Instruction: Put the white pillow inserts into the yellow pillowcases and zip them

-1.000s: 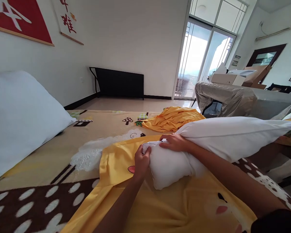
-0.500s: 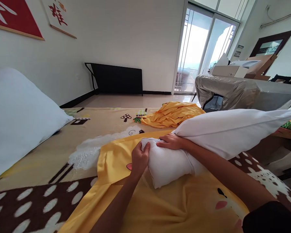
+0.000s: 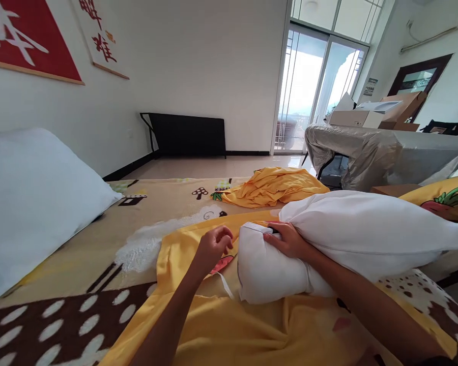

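A white pillow (image 3: 359, 234) lies across a yellow pillowcase (image 3: 229, 325) spread on the bed, its near end squeezed into a roll. My right hand (image 3: 288, 239) presses down on that rolled end, fingers wrapped over the fabric. My left hand (image 3: 212, 246) hovers just left of the pillow's end, fingers loosely curled, above the yellow cloth and a thin white tie. It holds nothing that I can see.
A second white pillow (image 3: 30, 203) rests at the left on the patterned bedspread (image 3: 80, 244). A crumpled yellow cloth (image 3: 270, 185) lies further back. A covered table (image 3: 381, 152) with boxes stands right, a dark folded table (image 3: 187, 134) against the wall.
My left hand has let go of the pillow's end and drawn back to the left. The right hand keeps pressing the rolled end, which has shifted slightly right.
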A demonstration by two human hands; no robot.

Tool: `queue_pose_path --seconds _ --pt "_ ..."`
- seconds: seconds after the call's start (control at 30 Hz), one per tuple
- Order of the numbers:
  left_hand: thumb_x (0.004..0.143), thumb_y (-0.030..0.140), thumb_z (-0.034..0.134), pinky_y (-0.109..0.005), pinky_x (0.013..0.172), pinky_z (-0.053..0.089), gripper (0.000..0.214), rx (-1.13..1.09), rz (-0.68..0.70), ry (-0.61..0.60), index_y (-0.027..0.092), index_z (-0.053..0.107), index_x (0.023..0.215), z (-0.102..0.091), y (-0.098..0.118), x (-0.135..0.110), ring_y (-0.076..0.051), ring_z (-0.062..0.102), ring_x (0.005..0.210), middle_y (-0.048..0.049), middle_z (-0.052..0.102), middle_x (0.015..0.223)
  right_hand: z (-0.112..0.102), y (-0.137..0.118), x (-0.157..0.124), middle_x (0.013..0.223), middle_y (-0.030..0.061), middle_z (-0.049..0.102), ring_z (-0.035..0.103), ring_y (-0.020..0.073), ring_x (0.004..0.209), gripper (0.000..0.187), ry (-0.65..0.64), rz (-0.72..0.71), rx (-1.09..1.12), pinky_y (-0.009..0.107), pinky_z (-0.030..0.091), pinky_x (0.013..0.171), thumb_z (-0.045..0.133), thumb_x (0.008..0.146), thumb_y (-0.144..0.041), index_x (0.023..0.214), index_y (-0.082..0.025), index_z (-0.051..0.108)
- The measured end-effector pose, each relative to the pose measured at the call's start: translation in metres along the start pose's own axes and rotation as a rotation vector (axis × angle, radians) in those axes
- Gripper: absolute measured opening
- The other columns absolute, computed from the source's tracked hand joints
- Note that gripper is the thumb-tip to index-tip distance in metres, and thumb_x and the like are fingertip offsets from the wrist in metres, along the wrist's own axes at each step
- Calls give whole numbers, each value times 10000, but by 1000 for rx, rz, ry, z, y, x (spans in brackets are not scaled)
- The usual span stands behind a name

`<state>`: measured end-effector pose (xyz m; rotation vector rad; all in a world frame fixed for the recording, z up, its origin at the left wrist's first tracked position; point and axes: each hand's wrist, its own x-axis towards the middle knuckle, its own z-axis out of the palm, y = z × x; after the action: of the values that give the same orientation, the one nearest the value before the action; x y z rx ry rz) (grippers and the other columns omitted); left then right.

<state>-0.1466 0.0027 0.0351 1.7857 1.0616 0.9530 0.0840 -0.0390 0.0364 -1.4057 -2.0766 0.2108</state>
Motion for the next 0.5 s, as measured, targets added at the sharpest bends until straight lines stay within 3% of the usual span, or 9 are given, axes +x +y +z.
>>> queue_pose_path --seconds 0.1,0.23,0.5 --pt "665 280 489 -245 508 396 142 75 40 -172 173 548 593 2 7 -7 -140 514 486 12 552 506 -23 -10 -11 654 23 585 515 161 652 416 138 -31 -76 268 373 676 388 890 -508 681 -190 559" --pt "742 325 508 -231 551 394 202 134 162 -260 167 567 632 13 16 -18 -131 520 571 8 573 589 -57 -18 -22 544 -8 453 408 135 558 416 341 -57 -96 266 330 601 390 887 -473 570 -205 411" --pt "792 532 493 -231 510 369 407 71 124 -325 169 541 613 19 20 -24 -120 466 518 11 503 556 -75 -28 -32 555 -10 456 374 130 549 386 398 -56 -71 268 324 575 399 873 -459 585 -204 419"
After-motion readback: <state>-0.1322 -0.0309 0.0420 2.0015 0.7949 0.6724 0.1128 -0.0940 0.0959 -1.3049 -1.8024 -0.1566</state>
